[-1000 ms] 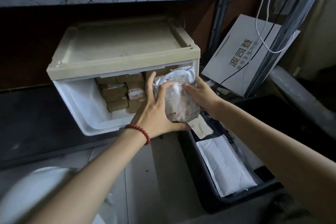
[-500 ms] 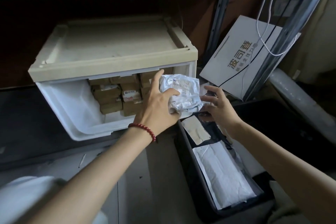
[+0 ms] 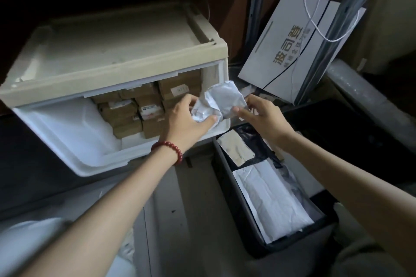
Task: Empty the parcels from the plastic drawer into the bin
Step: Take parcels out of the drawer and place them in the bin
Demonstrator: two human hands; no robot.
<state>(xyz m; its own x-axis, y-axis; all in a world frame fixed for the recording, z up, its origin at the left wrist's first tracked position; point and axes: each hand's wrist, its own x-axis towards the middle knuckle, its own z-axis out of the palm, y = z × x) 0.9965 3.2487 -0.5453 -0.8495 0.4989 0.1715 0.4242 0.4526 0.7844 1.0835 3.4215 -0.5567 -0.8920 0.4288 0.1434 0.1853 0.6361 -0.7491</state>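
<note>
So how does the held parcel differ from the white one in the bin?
The held parcel is silvery grey and crumpled; the bin parcel is white and fairly flat. The held parcel is gripped by left hand and right hand at the drawer; the bin parcel lies in the bin. Both look like soft mailers.

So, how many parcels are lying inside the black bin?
2: a tan envelope at the far end of the bin, and a white padded mailer nearer the camera. More may be hidden under them.
</note>
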